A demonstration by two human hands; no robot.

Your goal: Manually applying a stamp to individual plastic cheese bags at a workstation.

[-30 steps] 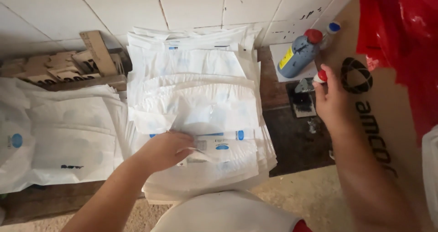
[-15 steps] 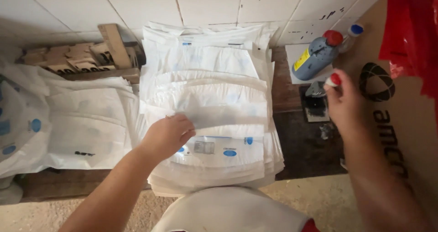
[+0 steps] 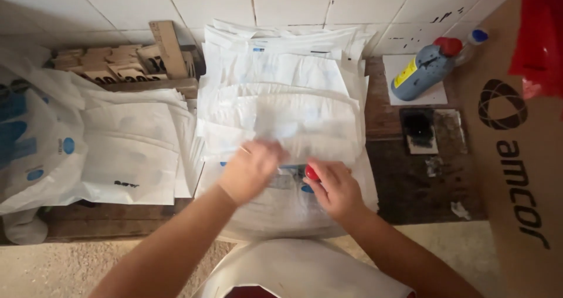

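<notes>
A thick stack of white paper bags [image 3: 281, 81] lies on a dark bench in front of me. My left hand [image 3: 249, 172] rests on the near end of the top bag, pinching its paper, and is blurred. My right hand [image 3: 334, 186] presses a small red-topped stamp [image 3: 312, 172] down on the same bag, right beside the left hand. Small blue marks show on the bag under my hands.
A second pile of white bags [image 3: 129, 145] lies at the left, with brown card pieces [image 3: 117, 60] behind. A black ink pad [image 3: 420, 131] and a blue bottle with a red cap [image 3: 423, 69] sit at the right. A cardboard box [image 3: 516, 157] stands at the far right.
My right hand has come from the ink pad at the right over to the bag stack with the stamp. My left hand has stayed on the top bag and shifted slightly.
</notes>
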